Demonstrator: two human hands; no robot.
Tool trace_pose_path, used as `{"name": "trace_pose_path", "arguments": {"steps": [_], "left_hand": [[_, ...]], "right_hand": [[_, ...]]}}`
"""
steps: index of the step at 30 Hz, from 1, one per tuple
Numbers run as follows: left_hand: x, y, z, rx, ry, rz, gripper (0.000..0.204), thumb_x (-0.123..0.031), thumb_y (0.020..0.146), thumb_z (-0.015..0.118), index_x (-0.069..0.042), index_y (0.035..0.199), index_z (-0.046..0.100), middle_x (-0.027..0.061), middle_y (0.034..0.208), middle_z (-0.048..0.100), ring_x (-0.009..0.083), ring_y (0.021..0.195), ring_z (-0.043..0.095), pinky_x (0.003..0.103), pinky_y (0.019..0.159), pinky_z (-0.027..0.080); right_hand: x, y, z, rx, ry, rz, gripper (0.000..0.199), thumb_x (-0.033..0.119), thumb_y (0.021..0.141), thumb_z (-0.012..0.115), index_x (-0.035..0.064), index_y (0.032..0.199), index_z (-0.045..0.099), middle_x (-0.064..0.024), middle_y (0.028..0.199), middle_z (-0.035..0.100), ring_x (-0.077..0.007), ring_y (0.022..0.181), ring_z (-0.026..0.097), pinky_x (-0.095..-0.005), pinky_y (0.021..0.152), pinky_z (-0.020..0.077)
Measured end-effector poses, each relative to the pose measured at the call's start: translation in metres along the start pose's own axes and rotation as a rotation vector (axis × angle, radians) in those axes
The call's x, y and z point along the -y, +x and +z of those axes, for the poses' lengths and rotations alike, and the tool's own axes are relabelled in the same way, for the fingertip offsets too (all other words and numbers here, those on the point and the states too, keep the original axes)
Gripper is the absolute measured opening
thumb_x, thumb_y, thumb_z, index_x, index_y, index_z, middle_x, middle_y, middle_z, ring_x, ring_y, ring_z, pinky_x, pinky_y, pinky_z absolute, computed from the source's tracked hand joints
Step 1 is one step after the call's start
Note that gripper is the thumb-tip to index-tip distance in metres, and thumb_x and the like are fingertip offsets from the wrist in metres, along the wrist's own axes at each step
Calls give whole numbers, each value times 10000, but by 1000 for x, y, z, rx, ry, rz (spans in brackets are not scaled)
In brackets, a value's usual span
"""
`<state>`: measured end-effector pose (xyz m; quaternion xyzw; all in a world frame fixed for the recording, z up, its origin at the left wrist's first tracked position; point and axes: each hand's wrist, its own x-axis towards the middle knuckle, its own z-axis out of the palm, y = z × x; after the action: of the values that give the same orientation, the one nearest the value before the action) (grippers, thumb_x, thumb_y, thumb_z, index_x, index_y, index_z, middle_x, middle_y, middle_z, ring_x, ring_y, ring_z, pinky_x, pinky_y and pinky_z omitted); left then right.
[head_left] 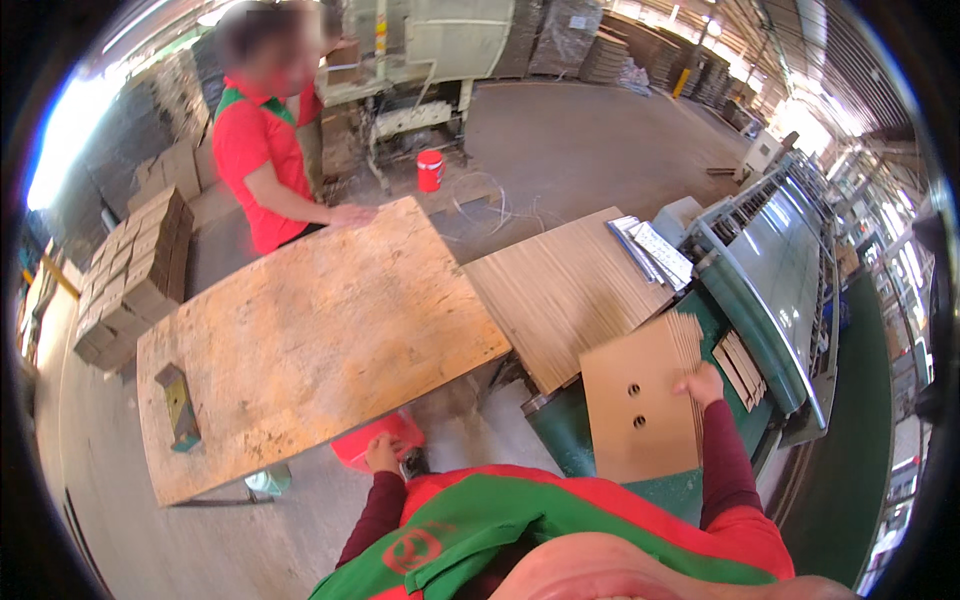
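Observation:
My right hand (703, 384) is closed on the right edge of a stack of brown cardboard sheets (620, 385). Two round holes show near the middle of its top sheet. The stack tilts over the green conveyor belt (560, 440), its sheets fanned slightly at the edge. My left hand (382, 453) hangs low beside the near edge of a worn wooden table (320, 340), fingers apart and loosely bent. Nothing shows in it. Behind that hand is a red plastic thing (350, 447), partly hidden under the table.
A metal angle piece (178, 408) lies on the table's left. Papers (655, 250) rest on a wide stack of cardboard (565, 295). More small cardboard pieces (738, 370) lie by the roller machine (765, 290). A co-worker (265, 160) stands across the table; a red bucket (430, 171) is beyond.

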<state>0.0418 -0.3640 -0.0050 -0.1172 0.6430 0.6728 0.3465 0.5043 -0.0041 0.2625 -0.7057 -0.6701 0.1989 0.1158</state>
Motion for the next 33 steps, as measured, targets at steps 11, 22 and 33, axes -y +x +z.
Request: {"name": "trace_pose_path", "arguments": {"steps": [11, 22, 33], "left_hand": [[-109, 55, -22, -63, -184, 410, 142, -122, 869, 571, -43, 979, 613, 17, 814, 623, 98, 663, 587, 225, 556, 437], [-105, 62, -105, -230, 2, 621, 127, -57, 905, 535, 3, 996, 600, 46, 866, 622, 109, 750, 579, 258, 663, 491], [-103, 55, -48, 193, 473, 635, 117, -75, 884, 556, -25, 939, 646, 33, 695, 608, 100, 587, 564, 273, 530, 466]], "right_hand": [[427, -77, 150, -253, 184, -1411, 645, 301, 501, 784, 44, 1054, 575, -170, 921, 637, -361, 850, 603, -434, 748, 481], [434, -164, 425, -367, -259, -1696, 474, 142, 831, 475, 126, 1303, 441, -197, 1245, 477, -340, 1159, 444, -439, 889, 370], [455, -208, 341, 69, 45, -1468, 627, 201, 717, 612, 139, 1320, 450, -168, 1346, 426, -322, 1267, 365, -502, 985, 294]]}}
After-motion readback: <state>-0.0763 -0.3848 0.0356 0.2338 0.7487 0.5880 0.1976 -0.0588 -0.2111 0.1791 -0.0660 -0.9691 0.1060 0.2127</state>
